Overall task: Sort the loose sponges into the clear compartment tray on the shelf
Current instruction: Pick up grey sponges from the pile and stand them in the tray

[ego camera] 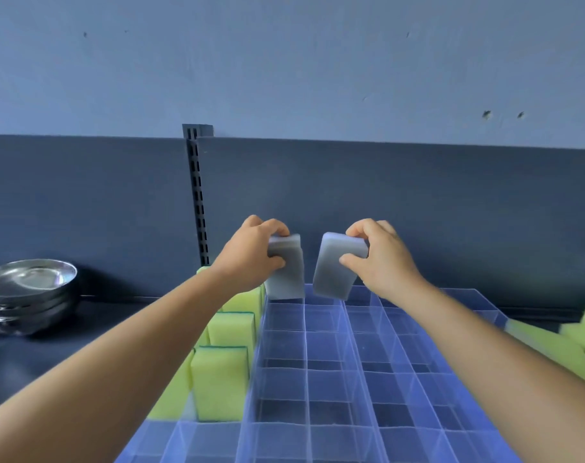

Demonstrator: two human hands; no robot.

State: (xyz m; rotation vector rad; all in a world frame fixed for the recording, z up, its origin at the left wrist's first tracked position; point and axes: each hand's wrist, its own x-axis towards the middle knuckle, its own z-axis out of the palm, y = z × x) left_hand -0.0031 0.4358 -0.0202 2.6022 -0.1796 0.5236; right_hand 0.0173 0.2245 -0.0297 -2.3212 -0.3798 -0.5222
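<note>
Blue-grey wall [284,61] rises behind a dark shelf [50,345] where your clear plastic compartment tray [334,379] spreads out. Yellow-green rectangular sponges [221,379] stand upright in its left column; more lie loose [552,349] to its right. Stacked steel bowls [27,292] sit far left. Your left hand [251,259] grips one grey rectangular sponge [286,272], your right hand [381,262] another grey sponge [338,265], both over the tray's far row.
</note>
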